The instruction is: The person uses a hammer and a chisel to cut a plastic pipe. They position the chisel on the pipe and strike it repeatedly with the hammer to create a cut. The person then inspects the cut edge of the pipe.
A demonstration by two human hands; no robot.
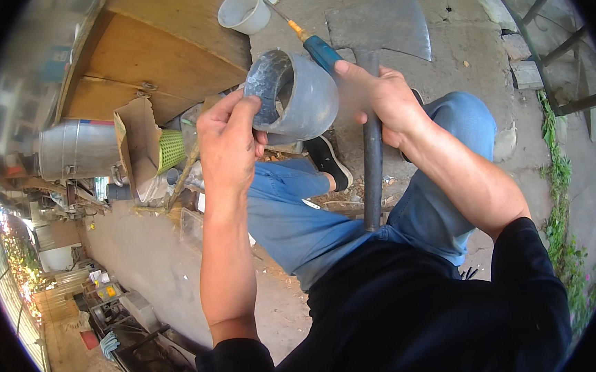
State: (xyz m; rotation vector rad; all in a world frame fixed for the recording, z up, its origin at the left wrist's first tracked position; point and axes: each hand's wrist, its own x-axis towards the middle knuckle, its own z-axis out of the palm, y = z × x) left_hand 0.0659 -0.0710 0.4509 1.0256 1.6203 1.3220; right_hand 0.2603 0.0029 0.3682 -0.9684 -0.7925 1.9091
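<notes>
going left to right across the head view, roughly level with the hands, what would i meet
Silver metal cylindrical container, green perforated plastic basket, left hand, grey open-ended cylinder, right hand, knee in blue denim, strip of green leafy plants.

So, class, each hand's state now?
Left hand: closed, holding the grey ring.
Right hand: closed on the dark handle; grip on the teal-handled tool can't be told.

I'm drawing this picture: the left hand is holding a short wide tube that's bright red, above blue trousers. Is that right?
Not quite: the short wide tube is grey, not bright red, as the head view shows. The left hand is holding it above blue trousers.
</notes>
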